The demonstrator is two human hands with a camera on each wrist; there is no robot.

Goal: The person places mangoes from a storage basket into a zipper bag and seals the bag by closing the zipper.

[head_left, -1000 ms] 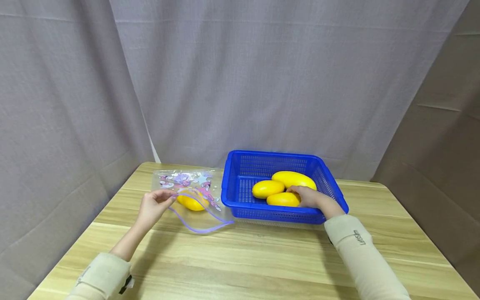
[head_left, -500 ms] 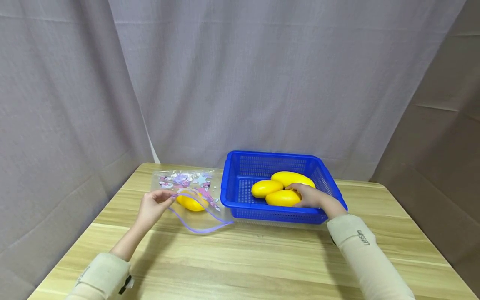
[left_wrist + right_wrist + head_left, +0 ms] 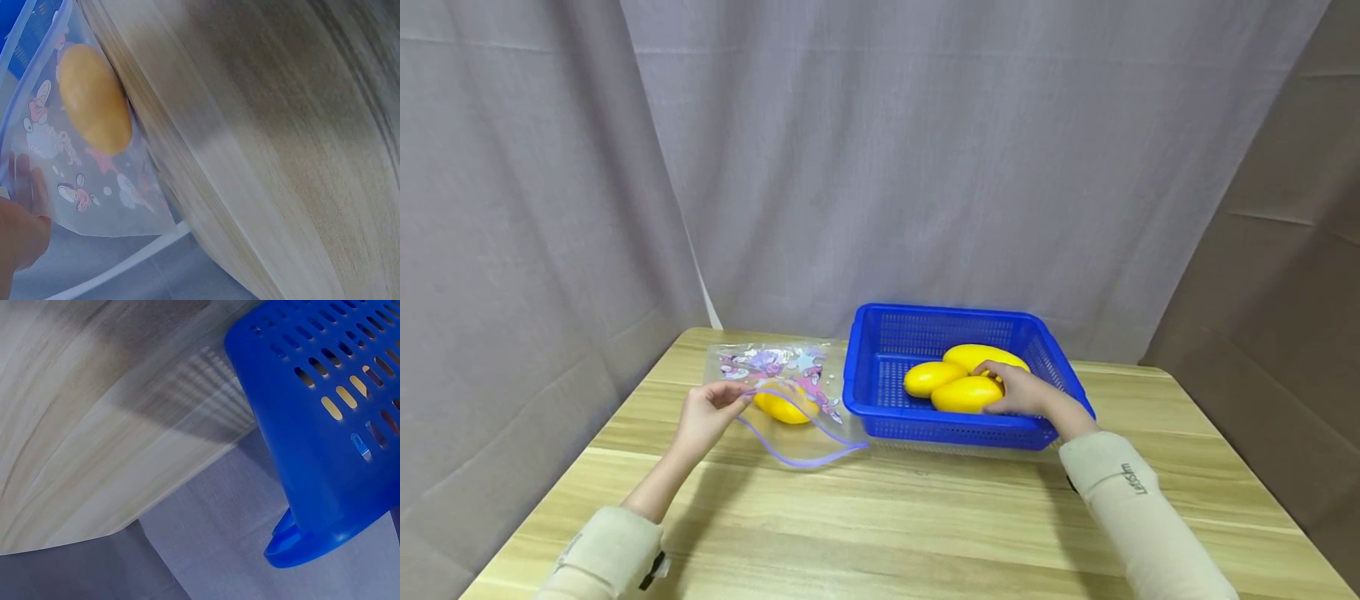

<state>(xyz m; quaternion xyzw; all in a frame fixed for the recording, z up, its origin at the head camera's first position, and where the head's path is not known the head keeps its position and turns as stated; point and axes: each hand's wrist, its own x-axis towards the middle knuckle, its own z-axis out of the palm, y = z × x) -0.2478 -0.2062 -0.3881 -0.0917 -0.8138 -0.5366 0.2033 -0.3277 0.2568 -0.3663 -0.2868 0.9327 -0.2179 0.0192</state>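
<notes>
From where I stand, the person's left hand [image 3: 707, 412] has its thumb and fingertips pinched together on one lip of the clear printed bag [image 3: 811, 462], lifting it so the purple-edged mouth gapes. Inside the bag lies one yellow fruit [image 3: 787, 407], just beyond those fingers. The right hand [image 3: 1024, 393] reaches over the rim of the blue basket [image 3: 898, 413], its thumb and fingers set apart and curled round the right end of the front fruit [image 3: 964, 395]. The right wrist view shows the basket's outside wall, so I can't tell how tight that grip is. The smaller fruit [image 3: 929, 378] and the back fruit [image 3: 979, 357] lie beside it in the basket, which stands on the wooden table [image 3: 880, 525] right next to the bag.
</notes>
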